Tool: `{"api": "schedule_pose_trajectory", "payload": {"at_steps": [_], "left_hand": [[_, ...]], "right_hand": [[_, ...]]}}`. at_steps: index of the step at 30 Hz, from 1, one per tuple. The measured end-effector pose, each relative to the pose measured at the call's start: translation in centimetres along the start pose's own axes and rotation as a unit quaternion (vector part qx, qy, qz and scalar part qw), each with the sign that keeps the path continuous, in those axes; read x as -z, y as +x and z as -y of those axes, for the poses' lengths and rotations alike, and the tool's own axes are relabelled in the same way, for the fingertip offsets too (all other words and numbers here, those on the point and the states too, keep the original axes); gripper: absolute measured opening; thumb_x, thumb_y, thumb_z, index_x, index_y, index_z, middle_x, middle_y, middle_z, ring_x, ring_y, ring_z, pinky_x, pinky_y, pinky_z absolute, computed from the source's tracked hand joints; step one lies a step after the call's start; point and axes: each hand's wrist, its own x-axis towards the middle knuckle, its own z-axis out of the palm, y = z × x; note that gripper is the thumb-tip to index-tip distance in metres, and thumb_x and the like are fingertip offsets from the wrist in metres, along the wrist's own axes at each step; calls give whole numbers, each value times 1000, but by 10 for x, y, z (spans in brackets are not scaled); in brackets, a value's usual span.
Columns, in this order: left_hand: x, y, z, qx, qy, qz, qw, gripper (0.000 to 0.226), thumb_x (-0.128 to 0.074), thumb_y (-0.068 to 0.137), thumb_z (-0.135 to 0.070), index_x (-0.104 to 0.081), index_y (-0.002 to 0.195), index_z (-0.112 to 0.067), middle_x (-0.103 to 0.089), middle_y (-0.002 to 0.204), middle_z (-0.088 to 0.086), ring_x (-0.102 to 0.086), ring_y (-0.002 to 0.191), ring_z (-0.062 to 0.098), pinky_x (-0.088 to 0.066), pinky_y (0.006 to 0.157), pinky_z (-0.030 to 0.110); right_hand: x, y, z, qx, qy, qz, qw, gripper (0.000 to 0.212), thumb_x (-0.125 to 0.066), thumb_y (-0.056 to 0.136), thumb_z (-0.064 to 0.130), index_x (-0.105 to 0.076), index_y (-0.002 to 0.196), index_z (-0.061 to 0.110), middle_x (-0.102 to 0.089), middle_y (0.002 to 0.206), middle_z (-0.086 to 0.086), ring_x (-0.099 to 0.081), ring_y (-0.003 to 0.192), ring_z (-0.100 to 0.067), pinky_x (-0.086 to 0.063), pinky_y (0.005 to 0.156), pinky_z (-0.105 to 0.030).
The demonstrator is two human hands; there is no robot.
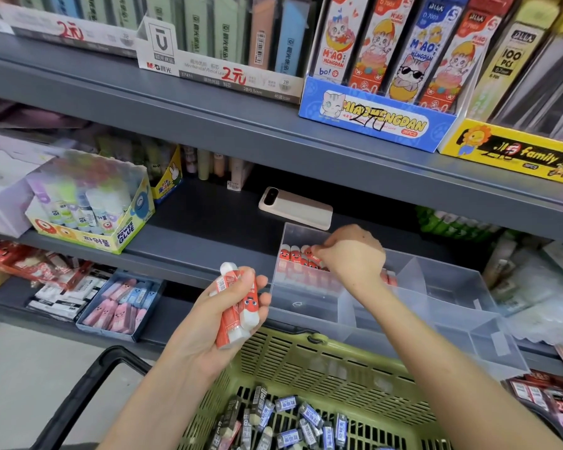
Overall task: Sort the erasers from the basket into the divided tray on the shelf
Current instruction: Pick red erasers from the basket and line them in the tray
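A clear divided tray (442, 287) stands on the middle shelf, jutting over its front edge. Several red erasers (294, 254) stand in a row in its left compartment. My right hand (351, 254) reaches into that compartment and pinches a red eraser at the end of the row. My left hand (228, 316) hovers left of the tray and grips a bundle of red-and-white erasers (238, 306). Below, a green basket (309, 368) holds several grey and blue erasers (290, 420).
A phone (294, 207) lies on the shelf behind the tray. A glue-stick box (88, 209) stands at left. A blue box of pink erasers (121, 306) sits on the lower shelf. Pencil-lead boxes (377, 79) line the upper shelf. The basket's black handle (82, 394) curves at lower left.
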Motion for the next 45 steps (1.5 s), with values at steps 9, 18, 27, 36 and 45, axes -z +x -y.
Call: {"api": "schedule_pose_trajectory", "payload": {"at_steps": [9,18,27,36,45], "left_hand": [[1,0,0,-1,3,9,1000,7,-67,63,-13,-71,67,-9,-69,72,11,-65,54,18,-52,44,23],[2,1,1,-5,15,18,1000,6,-67,63,-11,-73,64,-11,-69,71,11,-65,54,18,-52,46,23],[1,1,1,-7,12,15,1000,22,-68,63,-17,-65,82,-6,-69,71,12,-65,54,19,-52,44,24],[1,-2,6,-90,137,32,986,16,-67,66,-33,-74,65,-19,-68,64,7,-63,49,16,-48,42,22],[6,1,2,-119,111,-21,986,29,-65,71,-33,-57,88,-11,-68,67,10,-68,55,20,-49,42,22]], "right_hand": [[6,8,-1,85,-8,190,978,33,-58,83,32,-52,57,13,-42,56,-1,-40,54,-18,-32,51,-22],[5,5,-5,113,77,219,966,27,-53,87,13,-65,106,-1,-62,116,-21,-57,109,-34,-48,93,-45],[23,-33,-3,186,148,16,971,19,-55,87,35,-70,95,27,-70,84,7,-63,85,-16,-49,85,-35],[28,-84,15,365,312,181,858,12,-66,85,26,-71,96,23,-67,74,4,-54,78,-8,-44,78,-31],[32,-50,-24,88,573,118,806,18,-63,83,-1,-62,95,13,-66,63,0,-51,48,-10,-41,44,-20]]}}
